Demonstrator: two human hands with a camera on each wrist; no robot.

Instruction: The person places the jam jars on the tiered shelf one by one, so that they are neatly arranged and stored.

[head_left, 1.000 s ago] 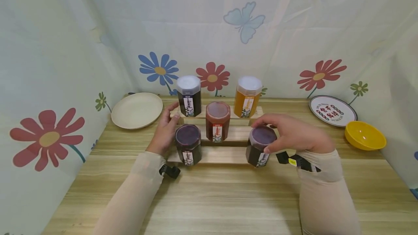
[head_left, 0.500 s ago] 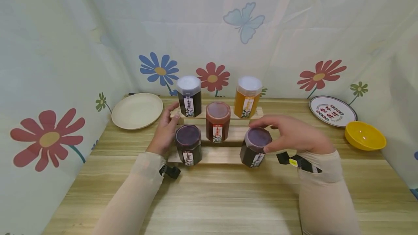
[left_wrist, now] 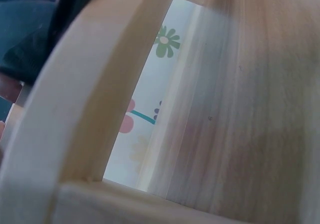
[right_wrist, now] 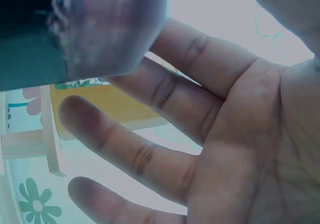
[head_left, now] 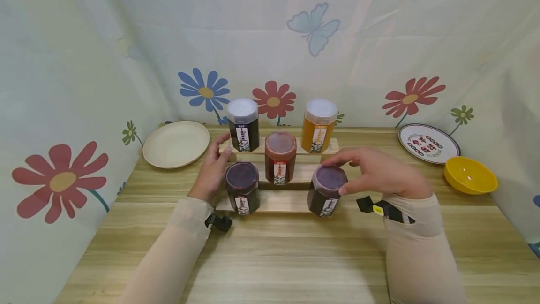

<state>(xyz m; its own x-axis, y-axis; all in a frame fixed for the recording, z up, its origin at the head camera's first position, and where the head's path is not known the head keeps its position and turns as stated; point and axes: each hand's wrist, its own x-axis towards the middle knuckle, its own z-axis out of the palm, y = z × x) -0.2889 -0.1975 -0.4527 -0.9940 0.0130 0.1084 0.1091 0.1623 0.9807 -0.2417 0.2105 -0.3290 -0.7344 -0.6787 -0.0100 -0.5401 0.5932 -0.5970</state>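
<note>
A wooden stepped rack [head_left: 284, 202] carries several eight-sided jars with labels. My right hand [head_left: 373, 172] holds a dark jar [head_left: 324, 198] by its lid at the right end of the lowest step, thumb in front and forefingers behind. In the right wrist view the other fingers [right_wrist: 135, 151] spread apart below the jar's lid [right_wrist: 107, 29]. At the rack's left end my left hand [head_left: 211, 172] grips the side, thumb near the top step. Beside it stands another dark jar [head_left: 243, 196]. The left wrist view shows mostly the rack's side frame [left_wrist: 100, 84].
A red-brown jar [head_left: 280, 165] sits on the middle step. On the top step are a dark white-lidded jar [head_left: 243, 130] and an orange jar [head_left: 318, 133]. A cream plate [head_left: 176, 144] lies left; a patterned plate [head_left: 428, 143] and a yellow bowl [head_left: 470, 176] are right.
The dark jar in my right hand has shifted left along the lowest step. The right thumb and fingertips moved slightly left with it. My left hand stays on the rack's side.
</note>
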